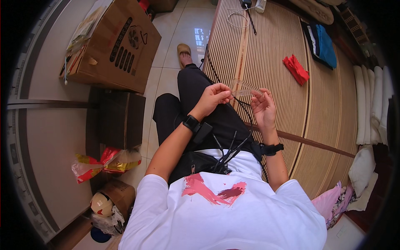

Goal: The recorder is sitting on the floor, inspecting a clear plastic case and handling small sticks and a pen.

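A clear plastic piece with a triangular outline, looking like a set square (242,88), is held up above my lap and the edge of the slatted mat. My left hand (214,98) pinches its left end between thumb and fingers. At the other end, the fingertips of my right hand (264,109) close on its right corner, palm turned partly up. The plastic is see-through, so its full edges are hard to make out against the mat.
A slatted bamboo mat (271,46) covers the bed on the right. On it lie a red folded cloth (296,69), blue folded clothing (325,46) and a white power strip (260,6). Black cables (227,156) cross my lap. A large cardboard box (118,46) stands at left.
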`<state>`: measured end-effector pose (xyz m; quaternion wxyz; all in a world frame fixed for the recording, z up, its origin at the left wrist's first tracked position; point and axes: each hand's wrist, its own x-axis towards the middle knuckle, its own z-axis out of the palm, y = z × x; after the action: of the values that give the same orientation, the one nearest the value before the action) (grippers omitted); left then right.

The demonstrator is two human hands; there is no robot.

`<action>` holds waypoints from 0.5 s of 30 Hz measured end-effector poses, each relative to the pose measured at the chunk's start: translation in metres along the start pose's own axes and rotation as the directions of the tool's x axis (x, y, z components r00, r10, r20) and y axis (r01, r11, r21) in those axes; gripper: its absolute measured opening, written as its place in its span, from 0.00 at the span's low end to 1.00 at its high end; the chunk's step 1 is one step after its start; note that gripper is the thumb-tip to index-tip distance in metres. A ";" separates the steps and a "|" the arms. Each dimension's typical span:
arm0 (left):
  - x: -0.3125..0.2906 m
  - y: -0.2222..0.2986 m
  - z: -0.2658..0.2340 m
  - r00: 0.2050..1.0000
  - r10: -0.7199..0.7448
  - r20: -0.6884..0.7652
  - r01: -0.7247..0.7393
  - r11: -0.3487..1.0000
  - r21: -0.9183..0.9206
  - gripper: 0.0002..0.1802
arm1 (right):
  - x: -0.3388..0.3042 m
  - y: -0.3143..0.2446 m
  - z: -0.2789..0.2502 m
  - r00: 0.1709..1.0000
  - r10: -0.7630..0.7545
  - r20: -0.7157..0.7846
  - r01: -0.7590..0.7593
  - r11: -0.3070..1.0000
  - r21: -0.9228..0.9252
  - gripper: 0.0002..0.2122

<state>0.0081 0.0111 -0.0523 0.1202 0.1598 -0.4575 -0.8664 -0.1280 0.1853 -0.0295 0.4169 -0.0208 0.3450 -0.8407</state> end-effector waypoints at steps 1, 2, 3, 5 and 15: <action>0.000 0.000 0.000 1.000 -0.005 -0.001 0.005 1.000 0.003 0.07 | 0.000 0.000 -0.001 1.000 0.000 0.002 0.000 1.000 0.000 0.08; 0.000 0.000 0.000 1.000 -0.011 -0.003 0.011 1.000 0.005 0.07 | 0.000 -0.001 -0.001 1.000 -0.003 0.005 0.003 1.000 0.007 0.09; 0.000 0.001 0.000 1.000 -0.010 -0.004 0.010 1.000 0.005 0.07 | 0.000 -0.001 -0.001 1.000 -0.004 -0.002 0.004 1.000 0.014 0.09; 0.000 0.002 0.000 0.999 -0.034 -0.012 0.034 0.999 -0.008 0.08 | 0.000 -0.001 -0.002 1.000 -0.007 0.012 0.006 1.000 0.016 0.09; 0.001 0.001 0.004 0.995 0.069 -0.066 -0.068 0.997 0.024 0.17 | -0.002 -0.003 -0.005 1.000 0.003 -0.013 -0.003 0.999 -0.032 0.12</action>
<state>0.0057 0.0134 -0.0491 0.1633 0.1741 -0.4680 -0.8509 -0.1306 0.1907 -0.0307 0.4155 -0.0212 0.3610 -0.8346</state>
